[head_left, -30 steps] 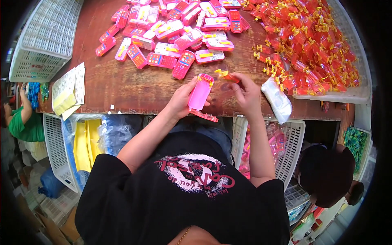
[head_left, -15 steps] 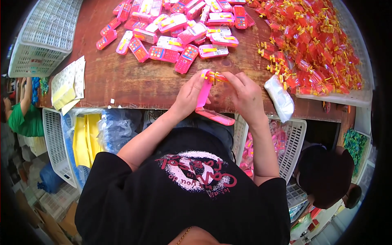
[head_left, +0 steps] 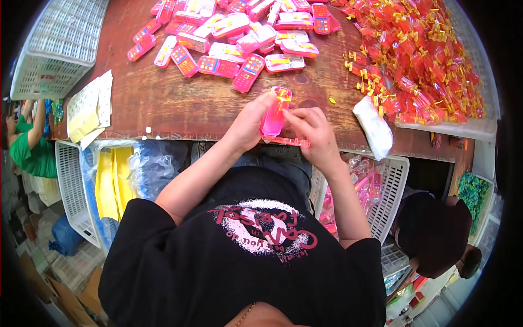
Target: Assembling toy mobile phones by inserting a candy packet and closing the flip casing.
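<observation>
My left hand (head_left: 251, 123) is closed around a pink toy flip phone (head_left: 272, 121), held above the table's near edge. The phone stands unfolded, its open compartment facing up; a yellow and orange piece shows in its top end. A pink flap (head_left: 287, 142) hangs at its lower end, near my right hand. Curled in from the right, my right hand (head_left: 315, 134) presses its fingertips on the phone's side. Beyond lies a heap of pink toy phones (head_left: 250, 72), several with yellow strips. A mound of red packets with yellow ends (head_left: 414, 65) fills the right side.
A small yellow piece (head_left: 332, 100) and a folded clear plastic bag (head_left: 373, 128) lie right of my hands. Paper sheets (head_left: 90, 111) and a white basket (head_left: 57, 52) are at the left. Below the edge stand crates, one (head_left: 393, 185) holding pink pieces. Other people are at both sides.
The red and yellow piece pinched in my right hand has left those fingers, which have moved down to the phone's side. The phone has turned its compartment upward. A small yellow piece now shows on the table.
</observation>
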`<action>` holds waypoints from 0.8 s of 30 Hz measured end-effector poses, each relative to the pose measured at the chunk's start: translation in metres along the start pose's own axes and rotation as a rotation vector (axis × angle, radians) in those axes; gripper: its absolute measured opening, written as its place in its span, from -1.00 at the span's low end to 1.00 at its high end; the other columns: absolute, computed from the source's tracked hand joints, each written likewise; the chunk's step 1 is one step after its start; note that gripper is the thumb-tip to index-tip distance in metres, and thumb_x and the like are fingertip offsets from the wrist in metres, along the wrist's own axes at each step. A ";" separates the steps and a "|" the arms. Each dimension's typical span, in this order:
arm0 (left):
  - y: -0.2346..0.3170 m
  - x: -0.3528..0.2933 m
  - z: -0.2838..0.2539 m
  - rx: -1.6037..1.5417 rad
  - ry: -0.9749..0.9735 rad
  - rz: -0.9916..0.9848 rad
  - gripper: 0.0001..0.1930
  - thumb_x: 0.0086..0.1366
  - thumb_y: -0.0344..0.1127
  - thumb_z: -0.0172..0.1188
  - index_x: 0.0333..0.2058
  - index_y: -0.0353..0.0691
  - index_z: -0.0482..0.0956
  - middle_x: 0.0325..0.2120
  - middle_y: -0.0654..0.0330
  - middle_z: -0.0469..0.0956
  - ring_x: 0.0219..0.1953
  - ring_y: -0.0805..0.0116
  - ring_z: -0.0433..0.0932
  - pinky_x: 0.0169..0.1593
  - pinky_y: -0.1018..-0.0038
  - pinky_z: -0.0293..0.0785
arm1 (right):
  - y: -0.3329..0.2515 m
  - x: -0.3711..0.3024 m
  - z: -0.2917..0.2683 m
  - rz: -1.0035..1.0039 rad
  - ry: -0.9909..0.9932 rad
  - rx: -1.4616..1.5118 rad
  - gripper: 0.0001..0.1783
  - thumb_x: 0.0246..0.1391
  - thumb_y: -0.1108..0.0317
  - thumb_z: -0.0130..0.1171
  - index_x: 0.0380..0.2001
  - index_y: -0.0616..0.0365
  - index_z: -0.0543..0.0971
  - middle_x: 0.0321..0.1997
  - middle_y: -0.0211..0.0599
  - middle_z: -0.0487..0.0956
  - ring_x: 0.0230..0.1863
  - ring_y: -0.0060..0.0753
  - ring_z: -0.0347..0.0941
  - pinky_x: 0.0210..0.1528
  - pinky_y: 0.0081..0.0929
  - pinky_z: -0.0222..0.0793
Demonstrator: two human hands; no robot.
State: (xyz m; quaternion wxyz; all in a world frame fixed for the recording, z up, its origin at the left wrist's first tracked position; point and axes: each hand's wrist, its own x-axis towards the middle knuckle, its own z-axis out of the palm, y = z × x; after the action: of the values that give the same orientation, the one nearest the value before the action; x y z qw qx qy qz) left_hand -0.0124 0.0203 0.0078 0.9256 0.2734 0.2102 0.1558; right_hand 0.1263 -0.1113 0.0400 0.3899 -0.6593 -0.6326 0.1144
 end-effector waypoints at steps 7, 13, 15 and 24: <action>-0.008 -0.003 0.005 0.092 -0.022 0.033 -0.63 0.41 -0.21 0.04 0.08 -0.29 0.36 -0.09 0.08 0.52 -0.10 0.35 0.57 -0.06 0.37 0.59 | -0.022 -0.015 0.014 0.137 0.190 -0.033 -0.23 -0.20 0.17 0.44 0.15 0.11 0.44 0.02 -0.16 0.41 0.06 -0.10 0.32 0.12 -0.22 0.23; -0.006 -0.004 -0.013 0.207 0.084 -0.032 -0.64 0.35 -0.23 0.14 0.03 -0.29 0.44 -0.18 0.17 0.57 -0.19 0.47 0.57 -0.12 0.50 0.53 | 0.029 0.014 0.023 0.265 0.241 -0.044 -0.39 -0.09 0.23 0.37 0.07 0.14 0.49 -0.03 -0.17 0.43 0.05 -0.14 0.34 0.12 -0.22 0.24; -0.003 -0.005 -0.019 0.530 0.152 0.071 -0.66 0.32 -0.26 0.18 0.00 -0.30 0.48 -0.24 0.26 0.58 -0.22 0.55 0.53 -0.15 0.56 0.46 | 0.057 0.031 0.024 0.280 0.216 -0.035 -0.45 -0.07 0.25 0.35 0.03 0.16 0.52 -0.04 -0.18 0.43 0.03 -0.14 0.34 0.10 -0.21 0.25; 0.006 -0.006 -0.032 1.651 0.223 0.597 -0.57 0.14 -0.30 0.31 -0.03 -0.35 0.50 -0.03 -0.03 0.40 0.08 0.04 0.39 0.14 0.33 0.31 | 0.096 0.105 0.029 -0.084 -0.016 -0.627 -0.60 -0.14 0.34 0.32 -0.14 0.11 0.57 -0.15 -0.30 0.46 0.02 -0.17 0.34 -0.03 -0.19 0.26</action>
State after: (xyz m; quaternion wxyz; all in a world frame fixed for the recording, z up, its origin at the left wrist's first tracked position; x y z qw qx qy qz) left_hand -0.0339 0.0369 -0.0110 0.3277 0.8810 0.2647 0.2152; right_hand 0.1974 0.0068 -0.0069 0.1672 -0.7198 -0.6667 -0.0973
